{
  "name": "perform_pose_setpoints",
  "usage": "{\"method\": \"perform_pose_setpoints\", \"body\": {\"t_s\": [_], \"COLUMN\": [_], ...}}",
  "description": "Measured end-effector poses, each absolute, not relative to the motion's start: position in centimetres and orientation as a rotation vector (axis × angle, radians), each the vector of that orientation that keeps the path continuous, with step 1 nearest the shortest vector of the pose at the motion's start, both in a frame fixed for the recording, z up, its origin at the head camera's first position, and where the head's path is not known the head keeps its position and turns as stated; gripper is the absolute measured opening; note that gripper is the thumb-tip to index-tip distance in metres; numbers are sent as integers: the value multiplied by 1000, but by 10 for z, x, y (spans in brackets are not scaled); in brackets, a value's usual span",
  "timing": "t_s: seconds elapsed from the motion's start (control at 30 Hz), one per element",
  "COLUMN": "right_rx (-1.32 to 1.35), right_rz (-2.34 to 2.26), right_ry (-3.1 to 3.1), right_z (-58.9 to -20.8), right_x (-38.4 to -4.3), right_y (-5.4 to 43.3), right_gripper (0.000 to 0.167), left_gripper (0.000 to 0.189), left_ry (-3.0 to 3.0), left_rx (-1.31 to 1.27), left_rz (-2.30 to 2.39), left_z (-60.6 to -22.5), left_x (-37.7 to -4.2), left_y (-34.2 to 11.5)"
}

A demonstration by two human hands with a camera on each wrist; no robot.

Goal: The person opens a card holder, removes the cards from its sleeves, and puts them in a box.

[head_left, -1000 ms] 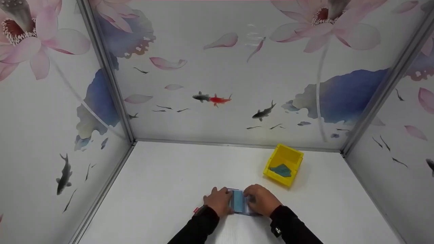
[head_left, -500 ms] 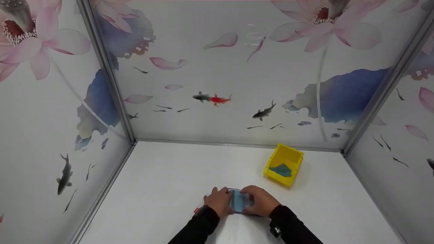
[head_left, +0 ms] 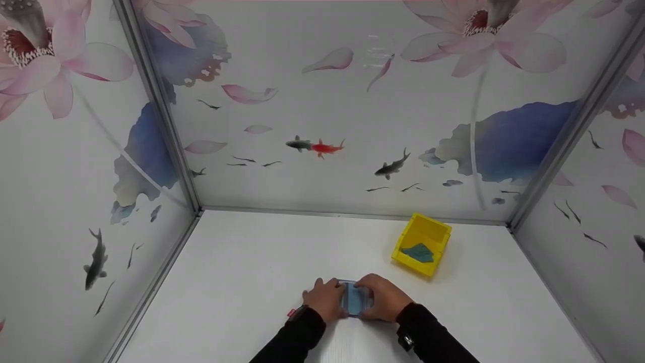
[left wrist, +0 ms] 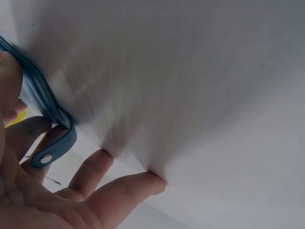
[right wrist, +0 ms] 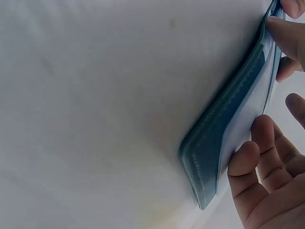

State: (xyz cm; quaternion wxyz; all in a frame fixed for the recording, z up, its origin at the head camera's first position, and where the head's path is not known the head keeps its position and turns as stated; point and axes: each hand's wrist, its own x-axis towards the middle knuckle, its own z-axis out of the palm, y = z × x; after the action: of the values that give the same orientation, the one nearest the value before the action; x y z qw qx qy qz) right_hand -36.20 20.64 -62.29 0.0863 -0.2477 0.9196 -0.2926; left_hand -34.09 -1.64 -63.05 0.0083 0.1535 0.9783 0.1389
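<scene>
An opened blue card holder (head_left: 355,298) with see-through sleeves lies on the white table between both hands. My left hand (head_left: 325,300) grips its left side, thumb at the near edge. In the left wrist view, its strap with a metal snap (left wrist: 46,159) sticks out beside the fingers, while two other fingertips touch the table. My right hand (head_left: 388,297) holds the right side, thumb near and fingers far. In the right wrist view, a clear sleeve (right wrist: 243,114) stands raised off the dark blue cover (right wrist: 205,152), with curled fingers against it. The right part of the holder is largely hidden from above.
A yellow bin (head_left: 438,256) stands behind and to the right of the hands. A crumpled grey-green cloth-like piece (head_left: 418,253) lies in it. Panels printed with lotus and fish enclose the table at the back (head_left: 302,186) and both sides.
My right hand has shifted a little left over the card holder, its fingers and thumb now spread between the far and near edges. The left hand stays in place.
</scene>
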Motion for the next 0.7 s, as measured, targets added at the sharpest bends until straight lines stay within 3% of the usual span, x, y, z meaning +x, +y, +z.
{"method": "perform_pose_setpoints", "body": {"t_s": [0.7], "right_rx": [-792], "right_rz": [-772], "right_ry": [2762], "right_z": [-624], "right_x": [-367], "right_y": [208], "right_gripper": [59], "left_gripper": [71], "left_ry": [3037], "left_rx": [501], "left_rz": [456], "left_z": [-639], "left_x": [-348], "left_y": [-19]}}
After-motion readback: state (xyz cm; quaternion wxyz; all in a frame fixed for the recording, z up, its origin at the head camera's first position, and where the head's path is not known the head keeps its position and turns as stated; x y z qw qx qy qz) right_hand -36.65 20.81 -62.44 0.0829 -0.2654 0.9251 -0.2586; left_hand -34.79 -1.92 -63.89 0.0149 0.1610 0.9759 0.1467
